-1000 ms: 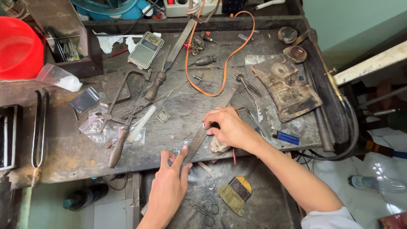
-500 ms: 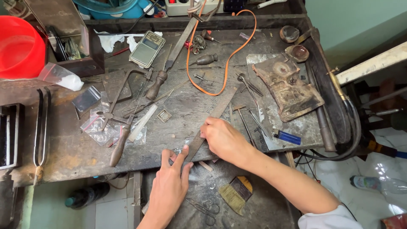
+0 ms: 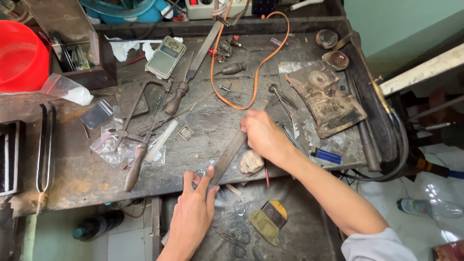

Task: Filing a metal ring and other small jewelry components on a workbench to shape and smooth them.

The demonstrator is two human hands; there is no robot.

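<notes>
Head view: you are mid-stroke with a file [image 3: 232,151], a long flat one lying slantwise across the front edge of the counter [image 3: 87,179]. Your right hand [image 3: 263,135] wraps the file's upper part, grip closed around it, knuckles up. Your left hand [image 3: 193,212] reaches up from below the front edge; its thumb and forefinger pinch narrowly on a small ring-like piece [image 3: 201,172] right at the edge, and the file's lower end lies touching or just over that piece. How tightly the piece is held you cannot tell, it is so small.

Just right of the file, at the front edge, sits a pale lump [image 3: 251,162]. Further left lie a wooden-handled tool [image 3: 135,166] and clear bags [image 3: 108,145]; a scale [image 3: 166,57] lies near the back, with an orange cable [image 3: 251,72] looping beside it.

By the look of it this is the filing step, with the piece braced on the edge. The next stroke calls for you to keep the file flat on the piece, press evenly, and hold your left fingertips clear of the teeth.
</notes>
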